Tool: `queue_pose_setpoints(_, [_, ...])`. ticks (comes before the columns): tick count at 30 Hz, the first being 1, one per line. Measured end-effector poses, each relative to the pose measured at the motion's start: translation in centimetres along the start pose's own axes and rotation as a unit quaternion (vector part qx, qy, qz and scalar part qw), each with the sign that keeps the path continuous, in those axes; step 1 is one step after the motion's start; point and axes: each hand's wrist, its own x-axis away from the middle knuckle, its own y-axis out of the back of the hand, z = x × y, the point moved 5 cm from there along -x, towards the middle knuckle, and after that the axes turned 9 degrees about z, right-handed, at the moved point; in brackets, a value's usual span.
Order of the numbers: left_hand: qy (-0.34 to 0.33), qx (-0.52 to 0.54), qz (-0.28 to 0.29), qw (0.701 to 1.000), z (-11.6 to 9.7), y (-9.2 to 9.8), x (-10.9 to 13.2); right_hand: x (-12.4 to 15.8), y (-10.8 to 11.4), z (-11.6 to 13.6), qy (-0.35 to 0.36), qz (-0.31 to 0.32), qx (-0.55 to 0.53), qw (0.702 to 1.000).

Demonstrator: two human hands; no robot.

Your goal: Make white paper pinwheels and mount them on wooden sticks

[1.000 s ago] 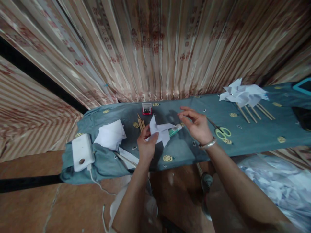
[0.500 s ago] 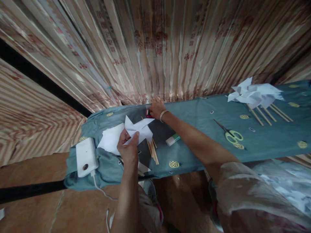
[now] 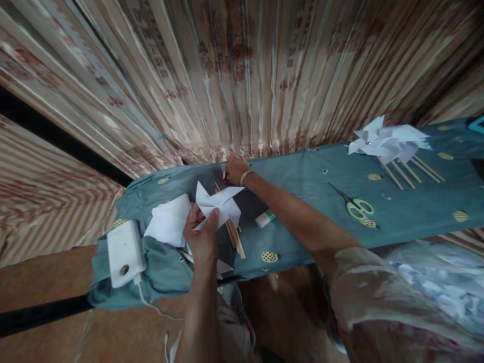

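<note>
Pinched by its left side in my left hand [image 3: 202, 229] is a white paper pinwheel [image 3: 223, 204], its folded blades spread above the table. My right hand [image 3: 237, 169] reaches to the table's back edge, fingers bent down at a small red-and-clear box [image 3: 225, 174]. What those fingers grip is too small to see. Below the pinwheel lie several thin wooden sticks [image 3: 236, 242], partly covered by it. A stack of white paper sheets [image 3: 168, 222] lies left of my left hand.
A white power bank [image 3: 126, 252] with a cable sits on the left end of the cloth-covered table [image 3: 298, 176]. Green-handled scissors [image 3: 357, 207], a green-and-white eraser [image 3: 265, 218] and finished pinwheels on sticks [image 3: 389, 143] lie rightward. A curtain [image 3: 242, 91] hangs behind.
The view has shifted slightly, moving most things a little left. My left hand still holds the pinwheel, now slightly more to the right over the table. My right hand stays at the small box.
</note>
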Motion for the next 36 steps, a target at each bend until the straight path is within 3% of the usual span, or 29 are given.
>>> queue_pose_setpoints(20, [0.007, -0.014, 0.003, 1.000, 0.2, -0.7, 0.3, -0.4, 0.3, 0.2, -0.012, 0.010, 0.004, 1.000])
queue_pose_setpoints(30, [0.009, -0.006, -0.008, 1.000, 0.4, -0.4, 0.2, 0.6, -0.5, 0.0, -0.013, -0.067, -0.028, 0.997])
queue_pose_setpoints(36, [0.003, 0.009, 0.001, 1.000, 0.3, -0.3, 0.1, 1.5, 0.1, -1.2, -0.052, -0.132, -0.096, 0.985])
